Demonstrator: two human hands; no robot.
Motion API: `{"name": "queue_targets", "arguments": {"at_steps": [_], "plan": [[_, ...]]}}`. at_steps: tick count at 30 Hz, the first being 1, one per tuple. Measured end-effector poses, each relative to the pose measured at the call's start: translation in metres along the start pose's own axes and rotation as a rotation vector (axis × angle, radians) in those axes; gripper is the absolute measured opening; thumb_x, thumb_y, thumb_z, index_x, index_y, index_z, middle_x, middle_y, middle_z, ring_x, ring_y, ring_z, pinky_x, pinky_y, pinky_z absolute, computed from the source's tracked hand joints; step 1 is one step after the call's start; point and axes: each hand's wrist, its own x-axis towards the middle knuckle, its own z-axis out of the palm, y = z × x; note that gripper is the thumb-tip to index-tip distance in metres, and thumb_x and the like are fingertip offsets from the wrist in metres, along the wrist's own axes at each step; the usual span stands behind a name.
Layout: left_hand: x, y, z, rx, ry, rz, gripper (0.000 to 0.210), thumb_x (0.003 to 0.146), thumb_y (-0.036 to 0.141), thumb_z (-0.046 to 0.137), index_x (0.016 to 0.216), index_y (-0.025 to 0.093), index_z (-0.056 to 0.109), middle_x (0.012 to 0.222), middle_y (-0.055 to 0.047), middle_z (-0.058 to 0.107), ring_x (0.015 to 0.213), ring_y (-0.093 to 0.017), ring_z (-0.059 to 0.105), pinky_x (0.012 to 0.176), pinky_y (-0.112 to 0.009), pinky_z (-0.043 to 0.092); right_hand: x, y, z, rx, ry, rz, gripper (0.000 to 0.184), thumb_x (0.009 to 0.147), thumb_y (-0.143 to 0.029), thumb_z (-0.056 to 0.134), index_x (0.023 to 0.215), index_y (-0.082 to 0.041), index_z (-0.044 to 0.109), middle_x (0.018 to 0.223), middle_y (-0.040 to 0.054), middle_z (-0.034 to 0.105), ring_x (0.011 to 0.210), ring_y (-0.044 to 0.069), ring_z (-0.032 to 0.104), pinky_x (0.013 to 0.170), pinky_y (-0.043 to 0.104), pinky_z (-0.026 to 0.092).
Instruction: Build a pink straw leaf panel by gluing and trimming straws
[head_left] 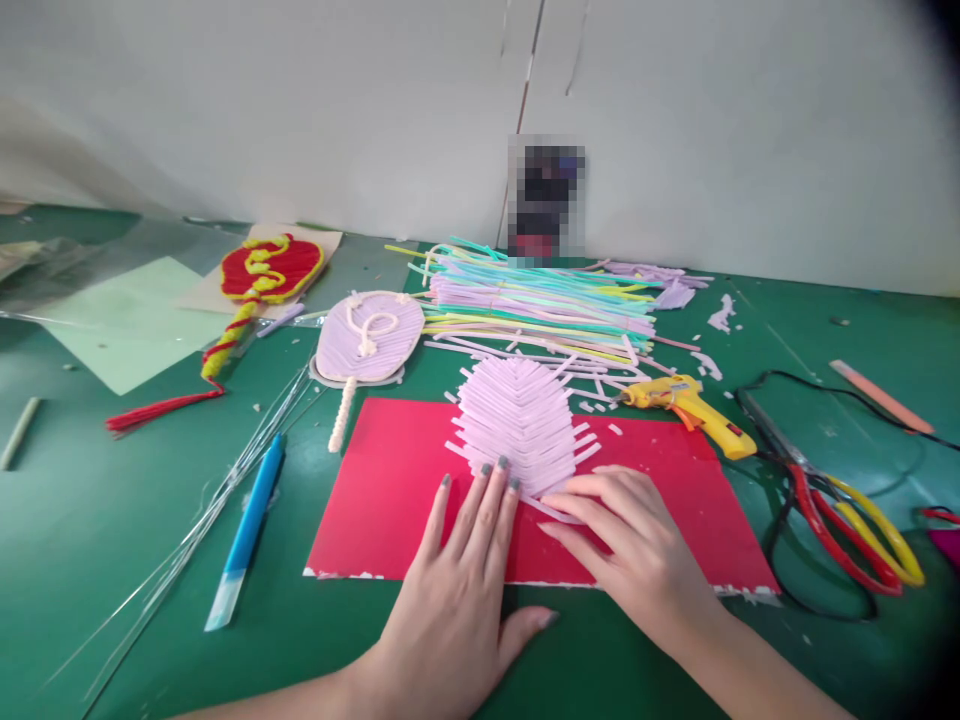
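Observation:
A pale lilac panel of pipe cleaners (517, 415), laid in a herringbone pattern, lies on a red sheet (375, 500). Loose ends stick out along both its sides. My left hand (465, 580) rests flat, fingers stretched, its fingertips touching the panel's lower left edge. At the lower right edge, the thumb and fingers of my right hand (630, 550) pinch a lilac pipe cleaner (551, 511) that slants across the bottom of the panel. The end inside my right fingers is hidden.
Behind the panel lies a pile of coloured pipe cleaners (540, 300). A yellow glue gun (697, 408) and scissors (847, 520) are on the right. Leftward are a lilac fan (371, 340), a red-and-yellow fan (270, 270), thin wires (217, 500) and a blue cutter (251, 520).

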Motion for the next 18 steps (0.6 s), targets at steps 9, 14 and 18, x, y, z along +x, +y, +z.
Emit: {"name": "queue_targets", "arguments": {"at_steps": [9,14,18], "plan": [[0.0007,-0.0010,0.0001,-0.008,0.015,-0.005,0.074,0.090,0.064,0.029,0.136,0.009,0.047,0.146,-0.013,0.043,0.139,-0.027,0.032,0.114,-0.046,0.018,0.0078,0.0016,0.0086,0.037,-0.003,0.006,0.009,0.088,-0.016,0.059,0.090,-0.019,0.067,0.084,0.0028,0.067,0.082,0.016,0.059,0.084,0.033,0.044],[0.0023,-0.0012,0.0000,-0.014,0.012,-0.010,0.074,0.090,0.064,0.027,0.136,0.010,0.047,0.146,-0.013,0.043,0.138,-0.027,0.033,0.113,-0.046,0.020,0.0080,0.0019,0.0092,0.055,0.003,-0.014,0.010,0.089,-0.014,0.058,0.090,-0.019,0.067,0.083,0.0021,0.067,0.080,0.015,0.059,0.085,0.033,0.043],[0.0022,-0.0010,-0.0019,-0.019,0.005,-0.009,0.073,0.091,0.063,0.028,0.135,0.010,0.048,0.146,-0.013,0.043,0.137,-0.027,0.035,0.112,-0.047,0.023,0.0088,0.0027,0.0088,0.043,-0.021,-0.034,0.013,0.090,-0.012,0.056,0.090,-0.020,0.067,0.081,0.0010,0.068,0.078,0.014,0.060,0.090,0.036,0.040]]}}
